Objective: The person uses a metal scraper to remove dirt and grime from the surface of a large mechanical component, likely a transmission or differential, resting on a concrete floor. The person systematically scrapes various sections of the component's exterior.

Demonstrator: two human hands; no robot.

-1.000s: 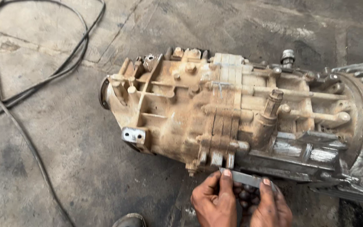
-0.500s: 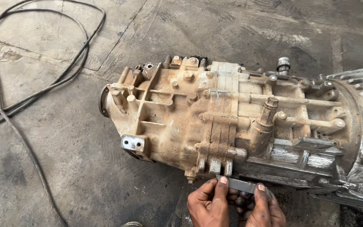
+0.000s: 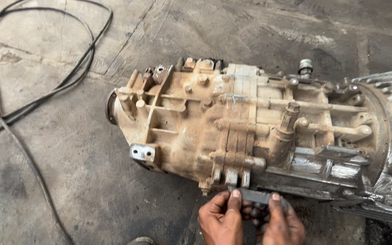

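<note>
Both hands, left hand [image 3: 221, 220] and right hand [image 3: 283, 224], keep pinching the small grey metal piece [image 3: 256, 196], now nearer the gearbox [image 3: 250, 131] underside.

Left hand [image 3: 221, 220]: palm down, fingers curled, index finger extended forward, pinching | Right hand [image 3: 283, 223]: just beside left, knuckles up, index finger forward, pinching | Wrists: cut off at lower frame edge

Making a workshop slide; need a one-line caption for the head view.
Both hands, left hand and right hand, hold a small grey metal piece beside a grimy gearbox on concrete floor.
</note>
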